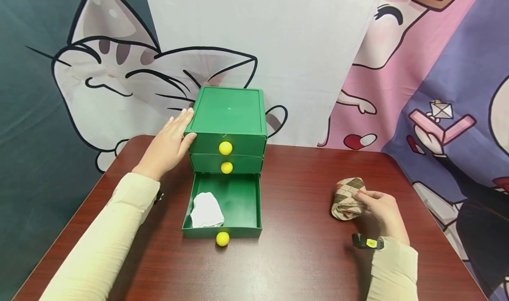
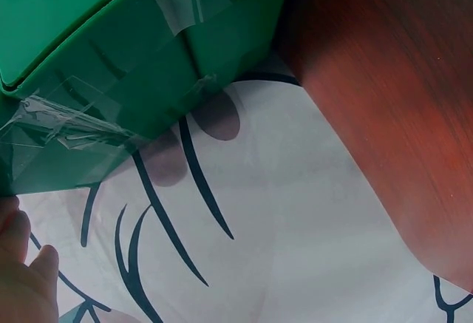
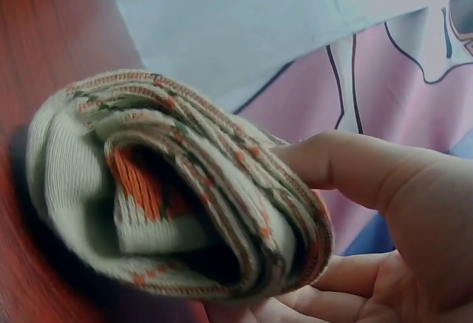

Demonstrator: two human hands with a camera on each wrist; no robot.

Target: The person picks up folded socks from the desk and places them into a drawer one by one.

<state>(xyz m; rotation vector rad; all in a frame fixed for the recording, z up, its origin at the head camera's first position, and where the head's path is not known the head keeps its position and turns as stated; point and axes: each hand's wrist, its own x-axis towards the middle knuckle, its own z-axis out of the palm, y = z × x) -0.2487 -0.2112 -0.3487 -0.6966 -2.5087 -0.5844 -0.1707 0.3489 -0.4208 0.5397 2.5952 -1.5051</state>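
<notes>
A green three-drawer box (image 1: 228, 111) with yellow ball knobs stands at the back of the table. Its bottom drawer (image 1: 242, 203) is pulled out, and a folded white cloth item (image 1: 207, 210) lies in the drawer's left part. My left hand (image 1: 169, 142) rests with extended fingers against the box's upper left side; only some fingers (image 2: 41, 267) show in the left wrist view. At the right, my right hand (image 1: 383, 208) pinches a rolled argyle sock (image 1: 347, 199) between thumb and fingers. The right wrist view shows the sock's coiled layers (image 3: 177, 190) from the end.
A reddish-brown wooden table (image 1: 294, 257) carries everything. Behind it hangs a cartoon-printed cloth backdrop (image 1: 302, 62). Clear tape (image 2: 74, 123) runs along the box's side. The open drawer juts toward the table's front.
</notes>
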